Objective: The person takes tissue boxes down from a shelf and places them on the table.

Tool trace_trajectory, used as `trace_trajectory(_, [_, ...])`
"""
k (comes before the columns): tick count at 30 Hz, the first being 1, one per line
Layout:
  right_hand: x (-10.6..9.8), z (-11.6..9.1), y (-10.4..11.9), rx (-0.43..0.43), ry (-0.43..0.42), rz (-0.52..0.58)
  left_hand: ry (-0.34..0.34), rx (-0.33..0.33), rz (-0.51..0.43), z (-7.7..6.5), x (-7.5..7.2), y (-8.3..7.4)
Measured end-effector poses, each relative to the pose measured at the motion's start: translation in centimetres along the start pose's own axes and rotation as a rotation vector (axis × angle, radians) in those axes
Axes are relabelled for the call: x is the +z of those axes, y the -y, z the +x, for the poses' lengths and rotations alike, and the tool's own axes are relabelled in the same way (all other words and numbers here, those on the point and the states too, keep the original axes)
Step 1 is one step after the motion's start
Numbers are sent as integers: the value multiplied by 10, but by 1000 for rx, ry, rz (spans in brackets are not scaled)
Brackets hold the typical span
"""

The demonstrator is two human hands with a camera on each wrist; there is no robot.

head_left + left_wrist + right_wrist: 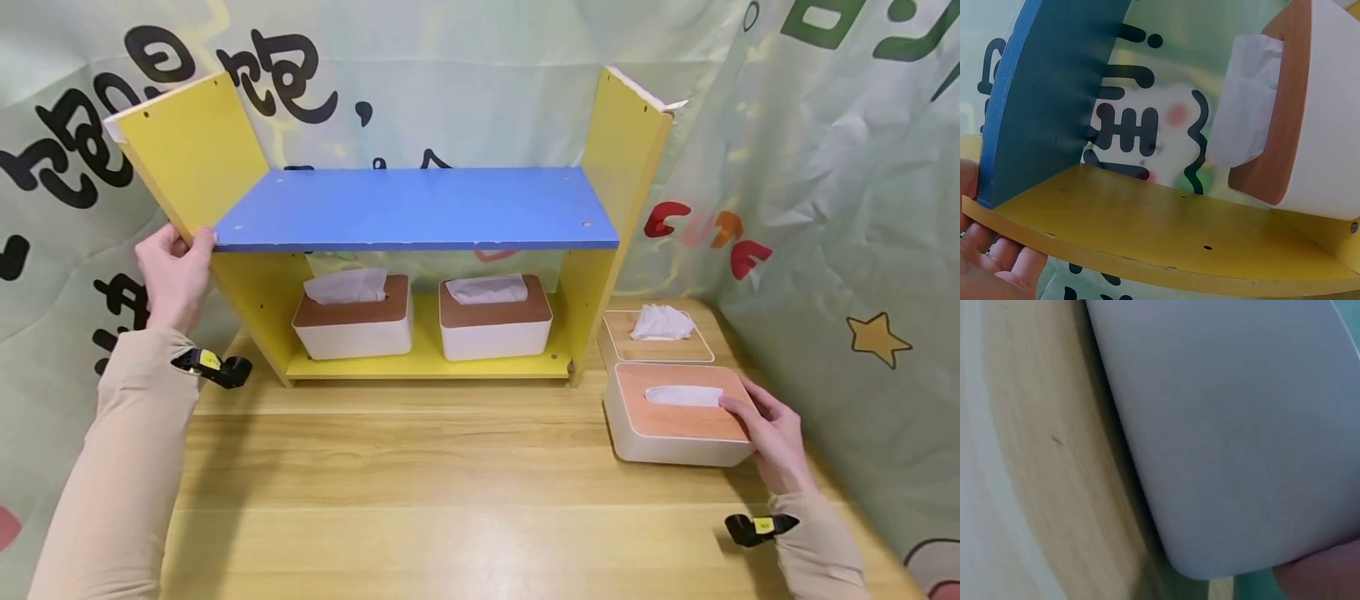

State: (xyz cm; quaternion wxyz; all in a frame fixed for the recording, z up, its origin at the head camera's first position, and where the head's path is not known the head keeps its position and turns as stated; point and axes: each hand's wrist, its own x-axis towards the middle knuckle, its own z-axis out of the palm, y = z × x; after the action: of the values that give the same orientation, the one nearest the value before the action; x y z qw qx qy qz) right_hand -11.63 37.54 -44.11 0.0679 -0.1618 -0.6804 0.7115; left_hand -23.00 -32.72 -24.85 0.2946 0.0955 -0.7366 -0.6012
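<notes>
My left hand (176, 271) grips the left side panel of a yellow shelf (258, 292) where its blue board (420, 208) meets it. In the left wrist view the fingers (1007, 253) curl under the yellow panel's edge. At the right, my right hand (776, 437) holds the right end of a white tissue box (682, 450) with a wooden lid, thumb on top beside the slot. White tissue pokes out of that slot. The right wrist view is mostly filled by the box's pale wall (1222, 437), with a fingertip (1322, 575) at its lower edge.
Two more tissue boxes, a left one (356, 329) and a right one (495, 325), stand on the shelf's lower level. Another tissue box (660, 333) sits behind the held one. A printed curtain (840, 250) borders the wooden table (420, 492) at the back and sides.
</notes>
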Motion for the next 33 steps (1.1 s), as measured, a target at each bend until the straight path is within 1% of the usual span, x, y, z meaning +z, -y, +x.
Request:
trace_trajectory(3, [-3, 3, 0, -17, 13, 18, 0, 1, 5, 0, 0, 0])
trace_trajectory(5, [-5, 5, 0, -20, 30, 31, 5, 2, 23, -1, -1, -1])
trace_trajectory(8, [-7, 7, 0, -22, 38, 36, 12, -2, 27, 0, -1, -2])
trace_trajectory(15, [-9, 9, 1, -24, 49, 26, 0, 8, 107, 1, 0, -1])
trace_trajectory(21, [-11, 8, 0, -26, 45, 30, 4, 2, 147, 1, 0, 1])
trace_trajectory(28, [-13, 9, 1, -33, 58, 42, 11, -1, 150, 1, -2, 0])
trace_trajectory(33, [-14, 10, 1, -43, 82, 44, 14, -4, 135, 1, -3, -1])
